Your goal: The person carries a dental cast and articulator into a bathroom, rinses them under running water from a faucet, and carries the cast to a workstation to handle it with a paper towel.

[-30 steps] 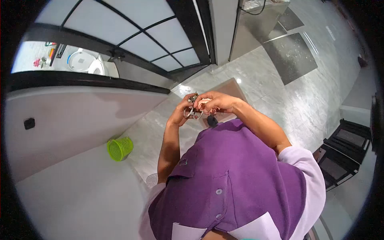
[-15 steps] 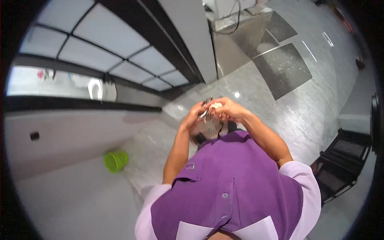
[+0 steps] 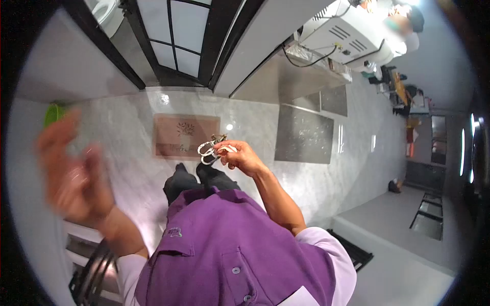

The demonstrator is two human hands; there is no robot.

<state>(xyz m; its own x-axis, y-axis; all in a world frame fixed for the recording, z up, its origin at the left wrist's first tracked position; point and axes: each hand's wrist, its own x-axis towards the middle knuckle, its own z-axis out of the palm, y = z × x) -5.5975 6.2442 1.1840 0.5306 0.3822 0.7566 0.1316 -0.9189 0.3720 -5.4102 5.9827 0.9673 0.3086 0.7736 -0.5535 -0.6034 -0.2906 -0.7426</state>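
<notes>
In front of my body, my right hand (image 3: pixel 244 155) is closed around a metal thing with two pale loops (image 3: pixel 206 151), like scissor handles. The loops stick out to the left of the fingertips, and a short brownish metal part (image 3: pixel 219 137) shows above them. A small white crumpled piece (image 3: pixel 228 149) sits between the thumb and fingers of the same hand. Far out to the left, my left hand (image 3: pixel 76 173) is raised and smeared by motion, its thumb and fingers apart with nothing in them. Near its fingertips in this view is a green basket (image 3: pixel 52 114).
A brown doormat (image 3: pixel 186 136) lies ahead of my feet, and a dark grey mat (image 3: pixel 304 135) lies to its right. A black-framed glass door (image 3: pixel 186 41) stands ahead. At upper right is a white machine (image 3: pixel 339 41) with a cable, and a person (image 3: pixel 400 25) beyond it. Black chair frames flank me.
My hands were together at the looped metal thing. The left has let go and swung out left, while the right keeps hold. The view has turned right, bringing the doormat and machine into sight.
</notes>
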